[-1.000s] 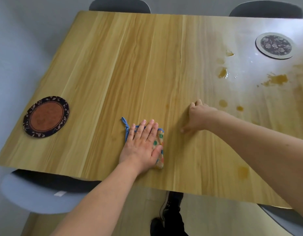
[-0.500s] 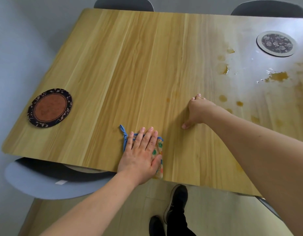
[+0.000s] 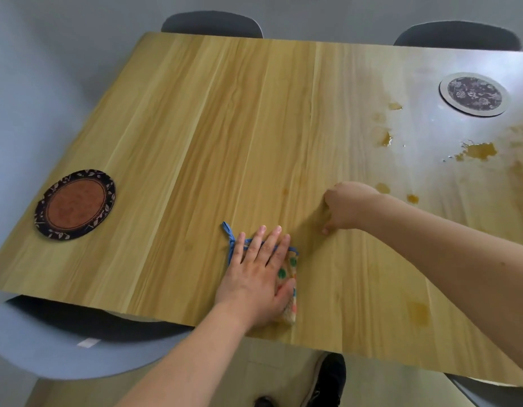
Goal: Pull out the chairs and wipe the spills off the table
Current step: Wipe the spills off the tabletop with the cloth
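Pressing cloth (image 3: 290, 284) w/ flat left hand (image 3: 256, 279)

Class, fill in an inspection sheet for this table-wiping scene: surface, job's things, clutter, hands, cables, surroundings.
Surface: wooden table, amber spills toward its right side, one stain near the front edge.
Job's things: dotted cloth with blue trim, lying flat near the front edge; grey chair partly under the table at near left.
Clutter: brown coaster at left, floral coaster at far right.
Hands: left hand presses flat on the cloth; right hand rests curled on the table, holding nothing.
Cables: nothing seen.
Surroundings: two dark chairs at the far side; black shoes below.
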`<action>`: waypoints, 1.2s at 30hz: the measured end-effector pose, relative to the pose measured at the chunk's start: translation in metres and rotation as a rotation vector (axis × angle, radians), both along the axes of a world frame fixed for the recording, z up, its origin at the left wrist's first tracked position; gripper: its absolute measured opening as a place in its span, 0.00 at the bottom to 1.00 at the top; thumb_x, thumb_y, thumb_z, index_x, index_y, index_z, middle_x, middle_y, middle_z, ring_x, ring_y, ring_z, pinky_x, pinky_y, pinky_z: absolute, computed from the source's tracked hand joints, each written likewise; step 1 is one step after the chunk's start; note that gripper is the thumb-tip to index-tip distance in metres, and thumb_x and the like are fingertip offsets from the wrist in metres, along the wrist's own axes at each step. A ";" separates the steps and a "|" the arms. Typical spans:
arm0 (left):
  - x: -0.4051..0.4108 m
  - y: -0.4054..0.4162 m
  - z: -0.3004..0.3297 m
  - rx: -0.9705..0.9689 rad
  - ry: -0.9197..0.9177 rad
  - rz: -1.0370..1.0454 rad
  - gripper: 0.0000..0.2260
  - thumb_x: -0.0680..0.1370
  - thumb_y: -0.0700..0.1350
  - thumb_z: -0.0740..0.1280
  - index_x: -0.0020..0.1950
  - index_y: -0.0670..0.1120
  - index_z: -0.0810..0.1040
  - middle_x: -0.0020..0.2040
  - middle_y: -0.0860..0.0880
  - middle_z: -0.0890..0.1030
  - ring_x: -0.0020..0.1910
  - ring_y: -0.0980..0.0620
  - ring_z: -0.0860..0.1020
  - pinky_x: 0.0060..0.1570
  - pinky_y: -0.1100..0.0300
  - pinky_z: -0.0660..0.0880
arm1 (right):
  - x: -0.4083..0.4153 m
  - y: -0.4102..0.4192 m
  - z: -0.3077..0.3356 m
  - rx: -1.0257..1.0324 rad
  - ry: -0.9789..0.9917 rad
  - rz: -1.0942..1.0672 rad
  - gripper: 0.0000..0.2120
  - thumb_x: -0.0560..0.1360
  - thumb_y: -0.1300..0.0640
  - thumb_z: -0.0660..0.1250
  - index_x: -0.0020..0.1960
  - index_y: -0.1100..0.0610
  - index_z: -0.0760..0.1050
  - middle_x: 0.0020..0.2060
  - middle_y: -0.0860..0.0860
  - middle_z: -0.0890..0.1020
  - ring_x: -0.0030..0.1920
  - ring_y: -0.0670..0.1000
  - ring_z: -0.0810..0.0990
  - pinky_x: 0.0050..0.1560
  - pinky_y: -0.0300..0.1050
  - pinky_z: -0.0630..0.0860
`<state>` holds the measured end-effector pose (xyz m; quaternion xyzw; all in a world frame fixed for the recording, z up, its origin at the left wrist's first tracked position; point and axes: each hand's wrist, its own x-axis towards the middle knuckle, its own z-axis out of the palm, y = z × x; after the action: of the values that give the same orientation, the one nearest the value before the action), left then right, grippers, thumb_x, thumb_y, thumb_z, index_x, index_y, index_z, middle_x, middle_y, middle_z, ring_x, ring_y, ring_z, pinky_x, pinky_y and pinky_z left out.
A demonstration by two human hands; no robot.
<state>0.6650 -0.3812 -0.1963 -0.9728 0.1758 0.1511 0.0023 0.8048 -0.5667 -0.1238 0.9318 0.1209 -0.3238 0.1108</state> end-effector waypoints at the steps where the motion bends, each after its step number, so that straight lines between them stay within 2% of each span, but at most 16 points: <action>1: 0.011 0.000 -0.001 0.003 -0.010 0.000 0.34 0.80 0.64 0.40 0.78 0.50 0.29 0.78 0.51 0.28 0.75 0.48 0.26 0.74 0.41 0.31 | 0.002 0.005 0.004 -0.006 0.005 0.010 0.31 0.70 0.39 0.71 0.64 0.58 0.71 0.49 0.52 0.74 0.52 0.55 0.78 0.49 0.48 0.77; 8: 0.071 -0.010 -0.005 0.034 -0.017 0.022 0.34 0.78 0.65 0.39 0.77 0.51 0.29 0.79 0.51 0.31 0.76 0.48 0.28 0.74 0.41 0.30 | 0.006 0.009 0.003 -0.023 0.003 0.022 0.22 0.70 0.43 0.74 0.57 0.56 0.75 0.35 0.48 0.68 0.42 0.53 0.75 0.35 0.44 0.72; 11: 0.096 -0.014 -0.003 0.022 -0.021 0.026 0.33 0.79 0.64 0.40 0.78 0.52 0.30 0.79 0.52 0.32 0.76 0.48 0.28 0.74 0.41 0.31 | 0.012 0.002 0.001 -0.018 -0.027 0.083 0.13 0.75 0.48 0.69 0.54 0.56 0.76 0.38 0.49 0.71 0.40 0.53 0.74 0.27 0.40 0.66; 12: 0.105 -0.015 -0.002 0.016 -0.024 0.027 0.33 0.80 0.64 0.41 0.78 0.52 0.30 0.79 0.52 0.32 0.77 0.49 0.29 0.74 0.41 0.31 | 0.016 0.000 0.001 -0.007 -0.040 0.099 0.10 0.76 0.51 0.67 0.53 0.55 0.76 0.39 0.49 0.72 0.39 0.52 0.75 0.27 0.40 0.66; 14: 0.125 -0.019 -0.002 0.009 -0.028 0.030 0.33 0.81 0.64 0.42 0.78 0.52 0.31 0.80 0.52 0.32 0.77 0.49 0.29 0.74 0.42 0.32 | 0.032 -0.009 0.006 0.053 -0.052 0.098 0.06 0.76 0.53 0.65 0.48 0.55 0.76 0.39 0.50 0.75 0.38 0.52 0.76 0.33 0.41 0.73; 15: 0.131 -0.020 -0.002 0.011 -0.030 0.030 0.33 0.81 0.64 0.42 0.78 0.52 0.32 0.80 0.52 0.33 0.77 0.49 0.29 0.74 0.42 0.32 | 0.040 -0.013 0.010 0.110 -0.045 0.061 0.08 0.75 0.51 0.66 0.49 0.55 0.77 0.42 0.51 0.78 0.40 0.52 0.78 0.38 0.42 0.77; 18: 0.157 -0.024 -0.002 0.020 -0.048 0.037 0.33 0.81 0.64 0.43 0.79 0.52 0.32 0.80 0.52 0.33 0.77 0.49 0.30 0.74 0.42 0.32 | 0.076 -0.028 0.015 0.278 -0.093 -0.091 0.22 0.73 0.48 0.70 0.64 0.54 0.76 0.52 0.52 0.82 0.50 0.54 0.81 0.51 0.47 0.80; 23: 0.192 -0.030 -0.005 0.012 -0.053 0.055 0.33 0.80 0.64 0.42 0.79 0.53 0.33 0.80 0.53 0.33 0.77 0.50 0.29 0.75 0.42 0.32 | 0.139 -0.045 0.005 0.319 -0.231 -0.153 0.23 0.74 0.47 0.69 0.65 0.56 0.74 0.56 0.54 0.80 0.56 0.57 0.79 0.55 0.53 0.79; 27: 0.220 -0.033 -0.006 0.014 -0.068 0.052 0.33 0.80 0.64 0.43 0.79 0.53 0.33 0.80 0.53 0.34 0.77 0.50 0.30 0.75 0.43 0.32 | 0.181 -0.049 -0.008 0.291 -0.212 -0.136 0.34 0.73 0.42 0.70 0.73 0.54 0.65 0.67 0.54 0.72 0.66 0.56 0.73 0.62 0.53 0.75; 31: 0.241 -0.035 -0.007 0.021 -0.072 0.041 0.33 0.81 0.65 0.43 0.79 0.54 0.32 0.80 0.53 0.34 0.77 0.50 0.30 0.75 0.43 0.33 | 0.213 -0.052 -0.015 0.241 -0.215 -0.122 0.41 0.70 0.37 0.70 0.75 0.55 0.60 0.69 0.55 0.69 0.68 0.58 0.69 0.64 0.56 0.72; 33: 0.251 -0.036 -0.008 0.026 -0.080 0.048 0.33 0.80 0.65 0.43 0.79 0.54 0.32 0.80 0.53 0.34 0.77 0.50 0.30 0.75 0.43 0.33 | 0.222 -0.053 -0.020 0.205 -0.161 -0.095 0.42 0.70 0.37 0.70 0.76 0.54 0.57 0.71 0.55 0.65 0.71 0.58 0.66 0.66 0.56 0.70; 36: 0.265 -0.037 -0.009 0.032 -0.087 0.051 0.33 0.79 0.65 0.41 0.79 0.55 0.32 0.80 0.53 0.34 0.77 0.50 0.30 0.75 0.43 0.34 | 0.226 -0.054 -0.026 0.178 -0.118 -0.043 0.41 0.72 0.37 0.68 0.77 0.54 0.57 0.70 0.54 0.65 0.68 0.57 0.69 0.63 0.54 0.74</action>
<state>0.9305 -0.4179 -0.2050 -0.9824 0.1482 0.1116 0.0215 1.0303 -0.6203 -0.1493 0.9577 0.1225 -0.2588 0.0276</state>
